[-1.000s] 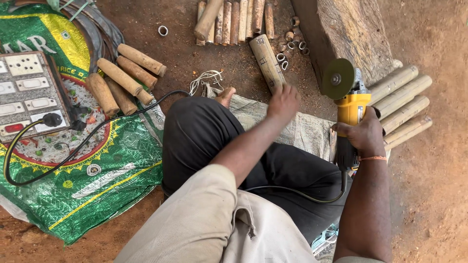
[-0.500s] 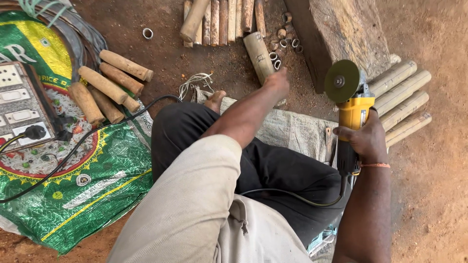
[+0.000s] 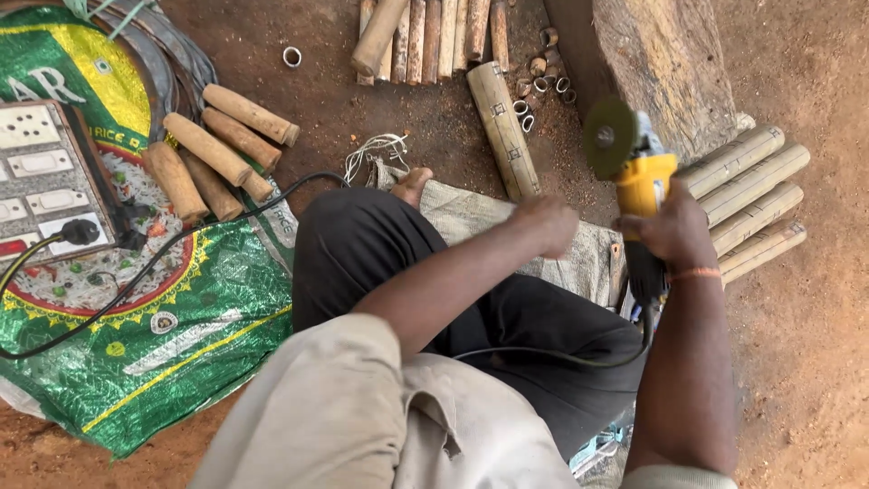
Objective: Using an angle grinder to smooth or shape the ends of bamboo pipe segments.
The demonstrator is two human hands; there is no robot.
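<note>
My right hand (image 3: pixel 672 234) grips the body of a yellow angle grinder (image 3: pixel 641 177), whose round disc (image 3: pixel 608 138) points away from me, held above the ground. My left hand (image 3: pixel 545 223) is blurred, fingers curled, just at the near end of a cut bamboo piece (image 3: pixel 502 127) lying on the dirt; nothing shows inside the hand. The grinder's black cable (image 3: pixel 543 355) runs across my lap.
A wooden block (image 3: pixel 665 68) stands beyond the grinder, with several bamboo lengths (image 3: pixel 751 195) to its right. More bamboo pieces (image 3: pixel 213 149), a switch-and-socket board (image 3: pixel 41 181) and a green woven sack (image 3: pixel 163 335) lie at the left. Small cut rings (image 3: pixel 539 86) are scattered near sticks (image 3: pixel 425 36).
My left hand has drawn back from the bamboo piece toward my knee. The grinder stays held in my right hand. The camera view has shifted a little.
</note>
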